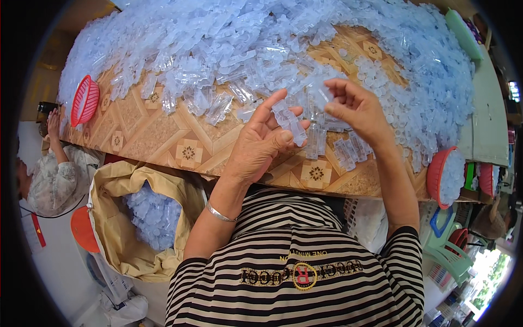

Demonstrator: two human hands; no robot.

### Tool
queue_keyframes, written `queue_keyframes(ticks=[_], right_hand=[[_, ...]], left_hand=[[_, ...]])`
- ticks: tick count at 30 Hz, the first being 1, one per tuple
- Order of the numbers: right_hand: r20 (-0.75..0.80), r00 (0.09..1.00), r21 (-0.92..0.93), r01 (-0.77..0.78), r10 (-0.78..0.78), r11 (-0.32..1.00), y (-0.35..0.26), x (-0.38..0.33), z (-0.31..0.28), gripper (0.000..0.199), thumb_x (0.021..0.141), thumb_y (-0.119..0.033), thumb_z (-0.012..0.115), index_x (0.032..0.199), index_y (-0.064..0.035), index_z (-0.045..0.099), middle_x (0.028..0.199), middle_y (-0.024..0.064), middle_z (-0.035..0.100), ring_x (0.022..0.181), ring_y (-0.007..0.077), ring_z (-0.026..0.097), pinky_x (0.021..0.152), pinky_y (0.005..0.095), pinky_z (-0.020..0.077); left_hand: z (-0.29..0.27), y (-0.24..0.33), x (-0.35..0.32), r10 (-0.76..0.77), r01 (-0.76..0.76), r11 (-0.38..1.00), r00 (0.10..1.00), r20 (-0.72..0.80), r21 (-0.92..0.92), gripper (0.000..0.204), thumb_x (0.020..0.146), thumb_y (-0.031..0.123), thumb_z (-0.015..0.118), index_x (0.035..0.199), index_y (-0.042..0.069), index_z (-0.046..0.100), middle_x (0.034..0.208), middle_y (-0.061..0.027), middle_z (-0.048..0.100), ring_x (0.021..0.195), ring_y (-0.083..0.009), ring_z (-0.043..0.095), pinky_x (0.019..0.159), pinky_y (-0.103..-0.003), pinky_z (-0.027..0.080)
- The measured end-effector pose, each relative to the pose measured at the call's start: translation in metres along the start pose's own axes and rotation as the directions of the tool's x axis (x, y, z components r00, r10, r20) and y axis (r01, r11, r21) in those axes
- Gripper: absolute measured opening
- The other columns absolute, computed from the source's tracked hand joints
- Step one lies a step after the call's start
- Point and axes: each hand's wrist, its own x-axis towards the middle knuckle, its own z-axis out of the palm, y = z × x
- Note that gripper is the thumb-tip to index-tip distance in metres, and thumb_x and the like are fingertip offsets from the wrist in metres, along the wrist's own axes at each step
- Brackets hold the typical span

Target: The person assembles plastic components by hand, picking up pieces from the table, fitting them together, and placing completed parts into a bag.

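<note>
My left hand (260, 137) is raised over the near part of the table, palm up, with a clear plastic piece (289, 123) held between thumb and fingers. The piece is narrow and stepped in outline. To its right, my right hand (357, 110) has curled fingers, and a translucent plastic piece (320, 92) shows at the thumb and fingertips. That piece blends with the pile behind it, so its outline is unclear. Several similar clear pieces (348, 152) lie on the patterned tabletop (212, 143) below and beside my hands.
A large heap of clear bluish pieces (218, 38) covers the table's far side. A pink basket (85, 101) stands left; a filled red basket (448, 177) is right. Below the table edge, a tan sack (109, 191) contains more pieces. Another person (60, 177) is at far left.
</note>
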Motion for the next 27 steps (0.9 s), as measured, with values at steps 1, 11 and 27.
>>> queue_keyframes(ticks=[1, 11, 27], right_hand=[[0.007, 1.000, 0.019, -0.009, 0.009, 1.000, 0.001, -0.004, 0.006, 0.042, 0.079, -0.007, 0.073, 0.118, -0.0014, 0.058, 0.099, 0.0000, 0.056, 0.080, 0.0035, 0.051, 0.073, 0.0174, 0.0460], [-0.125, 0.989, -0.137, -0.099, 0.082, 0.986, 0.000, -0.035, 0.015, 0.046, 0.081, -0.006, 0.070, 0.124, -0.0029, 0.054, 0.108, 0.0028, 0.055, 0.090, 0.0062, 0.054, 0.077, 0.0198, 0.0473], [-0.491, 0.853, -0.683, -0.250, -0.178, 0.686, 0.031, -0.117, -0.048, 0.047, 0.074, -0.016, 0.072, 0.118, -0.0062, 0.057, 0.116, 0.0131, 0.056, 0.105, 0.0286, 0.054, 0.088, 0.0380, 0.0457]], left_hand=[[0.000, 0.000, 0.000, 0.000, 0.000, 1.000, 1.000, 0.002, 0.000, 0.081, 0.080, 0.014, 0.073, 0.144, 0.009, 0.024, 0.130, -0.0198, 0.046, 0.115, -0.0314, 0.055, 0.088, -0.043, 0.054], [0.001, -0.006, -0.006, -0.017, 0.021, 0.997, 0.998, -0.055, 0.073, 0.072, 0.082, 0.003, 0.068, 0.143, 0.007, 0.029, 0.123, -0.0142, 0.050, 0.109, -0.0248, 0.058, 0.086, -0.034, 0.053], [0.009, -0.029, -0.014, -0.181, 0.179, 0.970, 0.984, -0.003, 0.167, 0.071, 0.081, 0.005, 0.070, 0.141, 0.006, 0.032, 0.121, -0.0167, 0.052, 0.111, -0.0267, 0.057, 0.093, -0.037, 0.049]])
